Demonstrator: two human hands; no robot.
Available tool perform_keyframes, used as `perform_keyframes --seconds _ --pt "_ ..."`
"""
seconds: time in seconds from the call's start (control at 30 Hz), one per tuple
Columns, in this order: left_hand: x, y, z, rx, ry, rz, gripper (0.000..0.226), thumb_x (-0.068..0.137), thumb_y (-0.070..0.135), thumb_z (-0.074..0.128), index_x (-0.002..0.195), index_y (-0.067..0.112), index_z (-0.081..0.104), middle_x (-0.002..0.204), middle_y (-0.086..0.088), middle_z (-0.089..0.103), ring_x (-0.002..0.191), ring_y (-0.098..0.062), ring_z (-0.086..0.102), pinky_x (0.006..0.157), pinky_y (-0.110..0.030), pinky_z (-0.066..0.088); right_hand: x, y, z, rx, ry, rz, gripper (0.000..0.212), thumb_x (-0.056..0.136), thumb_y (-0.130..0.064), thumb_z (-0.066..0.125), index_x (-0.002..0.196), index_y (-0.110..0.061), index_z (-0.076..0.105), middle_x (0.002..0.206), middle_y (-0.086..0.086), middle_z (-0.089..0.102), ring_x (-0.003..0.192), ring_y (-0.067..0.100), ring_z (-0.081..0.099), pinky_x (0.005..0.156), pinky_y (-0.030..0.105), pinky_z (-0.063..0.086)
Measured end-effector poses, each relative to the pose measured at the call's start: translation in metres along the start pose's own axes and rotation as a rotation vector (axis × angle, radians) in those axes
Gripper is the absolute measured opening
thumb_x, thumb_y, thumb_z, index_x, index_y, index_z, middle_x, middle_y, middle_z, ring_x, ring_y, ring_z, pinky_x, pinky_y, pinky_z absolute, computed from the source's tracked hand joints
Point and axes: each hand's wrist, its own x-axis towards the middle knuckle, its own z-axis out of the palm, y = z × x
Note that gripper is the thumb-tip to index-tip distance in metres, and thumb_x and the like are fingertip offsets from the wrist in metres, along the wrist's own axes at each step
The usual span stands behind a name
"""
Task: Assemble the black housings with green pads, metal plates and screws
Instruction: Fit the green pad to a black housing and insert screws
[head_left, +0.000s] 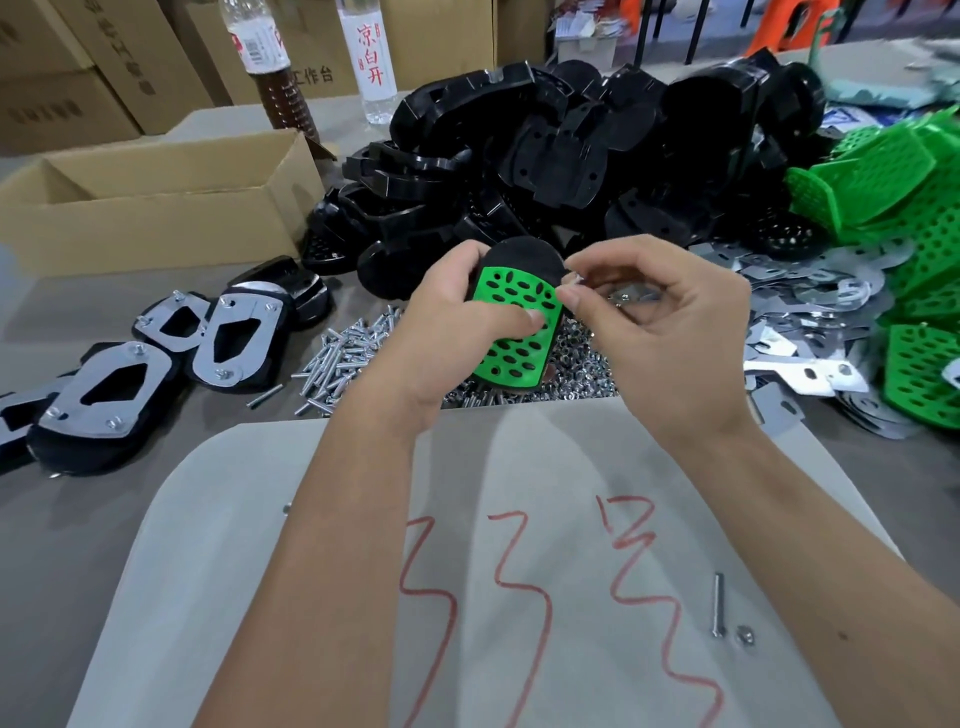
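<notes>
The left hand grips a black housing with a green pad seated in it, fingers curled round its left edge and thumb pressed on the pad, holding it above the bench. The right hand hovers just beside the pad's upper right corner, thumb and forefinger pinched together on something small and silvery, too blurred to name. Loose screws lie below, finished housings to the left.

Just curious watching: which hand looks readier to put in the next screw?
The right hand: it seems to pinch something small, while the left hand grips the black housing with green perforated pad.
</notes>
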Motion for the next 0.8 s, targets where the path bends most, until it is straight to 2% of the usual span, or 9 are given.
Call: perform_keyframes --seconds 0.07,0.13,0.2,0.33,0.43,0.5,0.57,0.67,0.8 --pt "0.001 -0.001 0.000 0.004 0.004 0.006 0.036 0.082 0.007 0.079 0.113 0.015 0.064 0.099 -0.005 0.077 0.093 -0.026 0.076 0.079 -0.056 0.064 0.000 0.000 -0.001 0.014 0.013 0.023 0.015 0.089 -0.004 0.080 0.097 -0.016 0.080 0.085 -0.004 0.076 0.075 0.016 0.071 0.059 0.030 0.059" --pt "0.001 -0.001 0.001 -0.009 0.001 0.002 0.031 0.086 0.004 0.077 0.112 0.014 0.065 0.096 -0.002 0.078 0.087 -0.020 0.076 0.071 -0.045 0.064 0.000 0.001 -0.001 0.011 0.036 0.037 0.014 0.090 -0.006 0.081 0.097 -0.018 0.080 0.085 -0.004 0.077 0.073 0.017 0.073 0.056 0.030 0.059" --pt "0.001 0.000 0.003 -0.033 -0.005 -0.017 0.029 0.087 0.003 0.076 0.112 0.012 0.065 0.099 -0.006 0.078 0.086 -0.022 0.076 0.062 -0.039 0.062 -0.001 0.002 0.000 -0.035 0.053 0.034 0.012 0.089 -0.008 0.081 0.098 -0.017 0.081 0.086 -0.007 0.078 0.074 0.016 0.074 0.060 0.037 0.062" --pt "0.000 0.000 0.006 -0.047 -0.016 -0.049 0.029 0.089 0.005 0.075 0.116 0.010 0.065 0.109 -0.018 0.076 0.092 -0.039 0.076 0.061 -0.042 0.061 0.001 0.001 -0.002 -0.154 0.031 -0.011 0.011 0.089 -0.009 0.081 0.099 -0.013 0.082 0.090 -0.008 0.077 0.079 0.009 0.073 0.071 0.042 0.063" --pt "-0.001 0.001 0.011 -0.074 -0.014 -0.061 0.024 0.092 0.005 0.072 0.115 0.006 0.066 0.107 -0.022 0.075 0.088 -0.040 0.076 0.056 -0.037 0.058 0.004 -0.003 -0.004 -0.302 -0.014 -0.141 0.011 0.090 -0.005 0.079 0.100 -0.008 0.082 0.091 -0.004 0.076 0.083 0.011 0.072 0.074 0.031 0.059" --pt "-0.002 0.002 0.013 -0.129 -0.022 -0.072 0.018 0.095 0.003 0.068 0.112 0.002 0.067 0.106 -0.027 0.074 0.086 -0.040 0.077 0.054 -0.039 0.059 0.005 -0.005 -0.005 -0.353 -0.054 -0.194 0.012 0.090 -0.003 0.077 0.101 -0.005 0.082 0.091 0.001 0.076 0.080 0.013 0.071 0.071 0.026 0.057" --pt "-0.003 0.003 0.015 -0.179 -0.035 -0.077 0.011 0.098 0.003 0.064 0.108 0.002 0.069 0.106 -0.029 0.073 0.091 -0.040 0.077 0.056 -0.042 0.060 0.007 -0.006 -0.006 -0.317 -0.084 -0.156 0.012 0.091 -0.002 0.076 0.102 -0.004 0.081 0.091 0.004 0.076 0.075 0.010 0.070 0.066 0.028 0.059" --pt "-0.004 0.003 0.015 -0.200 -0.037 -0.087 0.012 0.100 0.004 0.061 0.107 0.000 0.070 0.105 -0.030 0.073 0.096 -0.044 0.075 0.056 -0.043 0.060 0.009 -0.008 -0.009 -0.291 -0.133 -0.113 0.013 0.090 -0.003 0.078 0.102 -0.005 0.081 0.088 -0.001 0.074 0.072 0.003 0.067 0.067 0.034 0.060" --pt "-0.003 0.002 0.017 -0.138 0.040 -0.063 0.012 0.098 0.007 0.065 0.108 0.002 0.069 0.105 -0.029 0.073 0.091 -0.046 0.075 0.055 -0.044 0.060 0.009 -0.006 -0.009 -0.254 -0.092 -0.053 0.009 0.089 -0.004 0.080 0.096 -0.009 0.081 0.080 -0.004 0.073 0.063 0.010 0.068 0.060 0.041 0.060"
